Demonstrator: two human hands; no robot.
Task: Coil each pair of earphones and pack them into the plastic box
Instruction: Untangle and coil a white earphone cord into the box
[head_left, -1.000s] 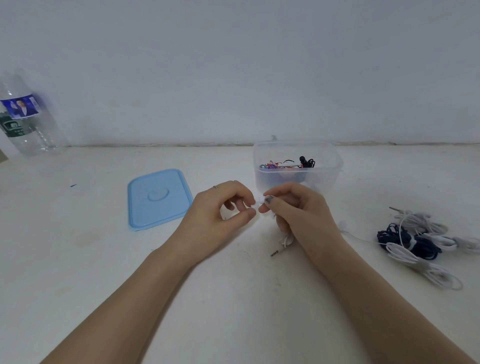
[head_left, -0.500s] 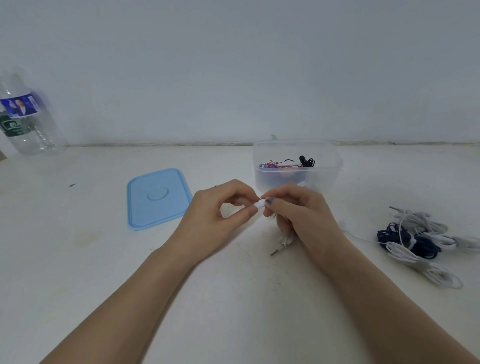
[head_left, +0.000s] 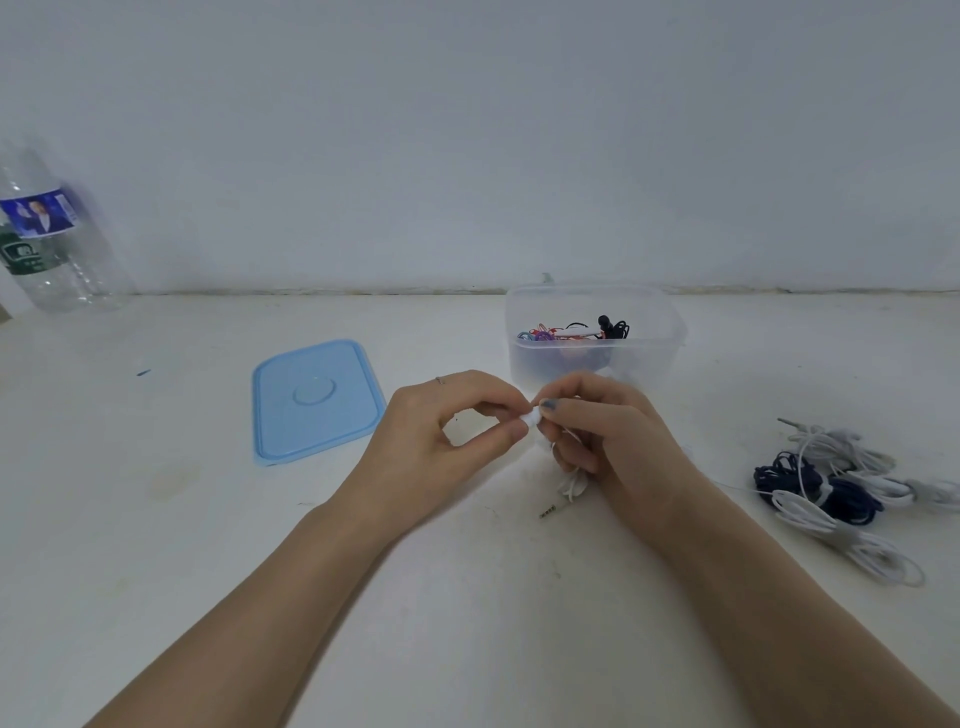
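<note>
My left hand and my right hand meet in front of the clear plastic box, both pinching a pair of white earphones. A white earbud shows between the fingertips. The coiled cable hangs under my right palm, and its metal jack lies on the table just below. Inside the box lie a colourful pair and a black pair of earphones. A heap of white and dark blue earphones rests on the table to the right of my right hand.
The box's blue lid lies flat to the left of my left hand. A clear plastic bottle stands at the far left against the white wall. The table is white.
Both hands stay almost in place; the fingertips have shifted slightly around the white earbud. Nothing else has moved.
</note>
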